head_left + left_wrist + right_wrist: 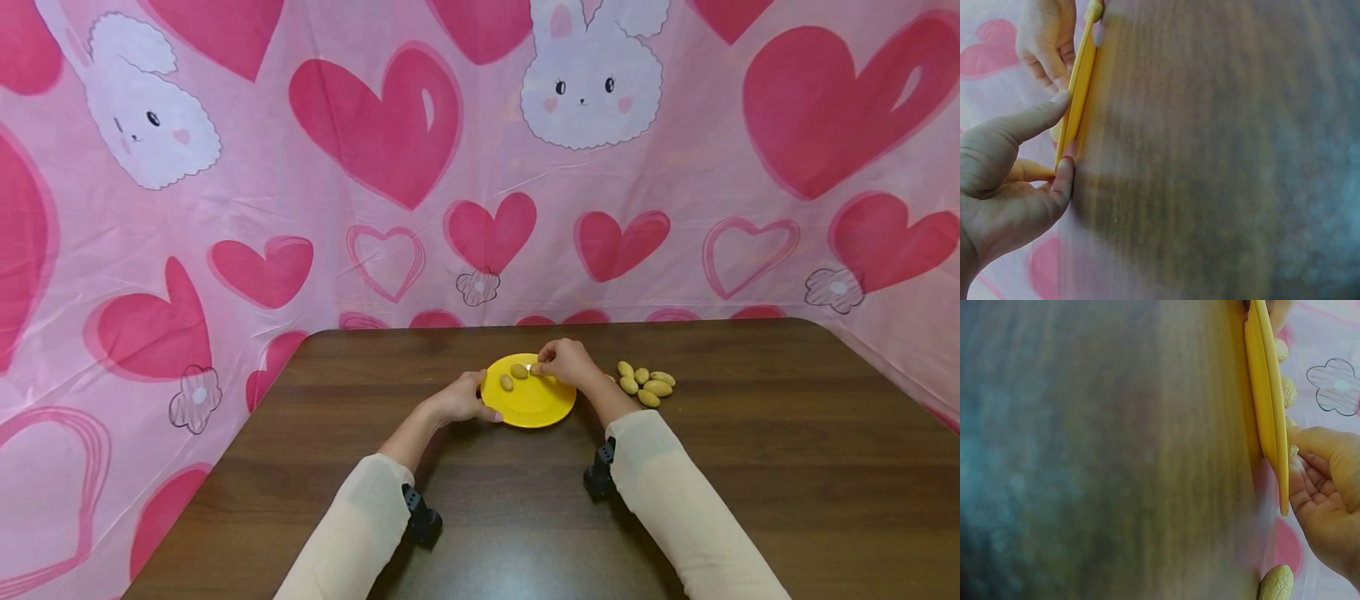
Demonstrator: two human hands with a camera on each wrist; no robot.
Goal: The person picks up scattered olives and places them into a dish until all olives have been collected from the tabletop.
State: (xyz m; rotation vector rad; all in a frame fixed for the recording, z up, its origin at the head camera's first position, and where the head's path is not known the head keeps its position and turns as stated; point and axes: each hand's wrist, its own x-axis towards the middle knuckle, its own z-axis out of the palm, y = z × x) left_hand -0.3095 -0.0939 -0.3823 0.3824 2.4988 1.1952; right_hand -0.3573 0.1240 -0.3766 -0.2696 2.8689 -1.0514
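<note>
A yellow plate (pixel 528 410) lies on the table. My left hand (pixel 456 400) holds its left rim, thumb and fingers apart along the edge, as the left wrist view also shows. Over the plate's far right part, my right hand (pixel 567 363) pinches a small, oval, tan nut-like piece (pixel 1294 450), largely hidden by the fingertips. Two similar wrinkled pieces rest on the plate: one nut-like piece (pixel 519 371) near its far rim, another nut-like piece (pixel 507 382) toward the left. Whether the pinched piece touches the plate I cannot tell.
Right of the plate, several more nut-like pieces (pixel 648 398) lie in a loose group, partly behind my right forearm. The brown wooden table (pixel 510 517) reaches back to a pink cloth (pixel 322 200) with hearts and rabbits. Each sleeve carries a black wrist camera (pixel 600 472).
</note>
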